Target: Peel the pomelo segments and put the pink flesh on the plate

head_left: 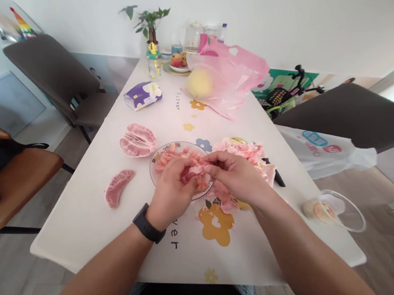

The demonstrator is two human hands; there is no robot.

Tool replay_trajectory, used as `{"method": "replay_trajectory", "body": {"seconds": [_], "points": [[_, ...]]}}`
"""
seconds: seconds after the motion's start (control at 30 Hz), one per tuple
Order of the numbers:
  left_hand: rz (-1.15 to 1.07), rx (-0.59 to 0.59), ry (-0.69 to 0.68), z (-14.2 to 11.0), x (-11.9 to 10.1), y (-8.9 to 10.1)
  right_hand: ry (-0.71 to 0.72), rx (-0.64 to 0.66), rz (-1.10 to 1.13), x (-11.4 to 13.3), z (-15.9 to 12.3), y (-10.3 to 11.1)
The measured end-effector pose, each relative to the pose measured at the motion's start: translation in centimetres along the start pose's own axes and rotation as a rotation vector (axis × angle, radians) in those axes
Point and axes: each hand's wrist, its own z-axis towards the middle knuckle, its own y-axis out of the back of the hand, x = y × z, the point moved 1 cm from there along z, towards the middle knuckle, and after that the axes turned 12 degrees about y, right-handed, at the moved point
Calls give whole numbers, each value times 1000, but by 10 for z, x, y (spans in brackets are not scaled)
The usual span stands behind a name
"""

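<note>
**Both hands pinch pink pomelo flesh over a glass plate**

The left hand (170, 190) and the right hand (236, 178) meet above the glass plate (151, 173), fingers curled and grasping a clump of pink pomelo flesh (195, 170) between them. The fingers hide most of it. More loose flesh (171, 157) lies on the plate directly beneath, a placement that seems chosen so that pieces land there. Just to the right, a heap of pale pink membrane (245, 153) sits apart from the flesh, apparently keeping waste separate. On the left of the desk (83, 227), within easy reach, lie an opened cluster of pomelo segments (137, 140) and a single segment (119, 187). A black-handled knife (278, 177) rests partly under the heap, while a pale peeled pomelo (199, 82) sits farther off against a pink plastic bag (233, 69).
</note>
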Motion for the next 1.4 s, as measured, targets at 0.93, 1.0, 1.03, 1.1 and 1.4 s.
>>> {"method": "replay_trajectory", "body": {"seconds": [0.93, 1.0, 1.03, 1.1, 1.4], "points": [[-1092, -31, 552, 20, 4, 10, 193, -77, -352, -15, 27, 4], [-1081, 2, 570, 19, 4, 9, 278, -3, -401, -12, 31, -7], [-1063, 20, 563, 18, 3, 8, 314, 25, -414, -10, 32, -10], [-1002, 62, 511, 16, 3, 8, 363, 43, -403, -2, 29, -12], [-711, 259, 384, 8, -3, 8, 539, 219, -268, 28, 8, 7]]}}
